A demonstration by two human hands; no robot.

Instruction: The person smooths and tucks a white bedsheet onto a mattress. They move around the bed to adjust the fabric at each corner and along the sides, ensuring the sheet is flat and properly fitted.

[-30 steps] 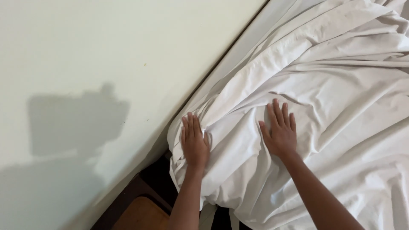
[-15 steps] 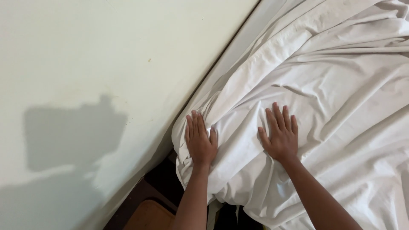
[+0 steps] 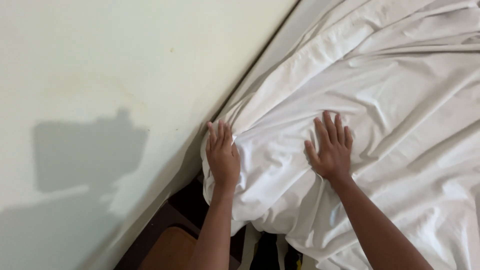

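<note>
A crumpled white bed sheet [image 3: 390,100] covers a mattress that runs from the lower middle to the upper right. My left hand [image 3: 222,156] lies flat on the sheet's corner, right beside the wall, fingers together and pointing up. My right hand [image 3: 331,149] presses flat on top of the sheet a little to the right, fingers slightly spread. Neither hand grips the cloth. The sheet bulges over the mattress corner between the two hands and hangs down below them.
A pale green wall [image 3: 100,75] fills the left side, with a dark shadow on it. A narrow gap separates wall and mattress. Below the corner a dark wooden bed frame [image 3: 170,245] and a dark floor gap show.
Both hands have slid forward and slightly right along the sheet over the mattress corner, still flat. The view has shifted with them.
</note>
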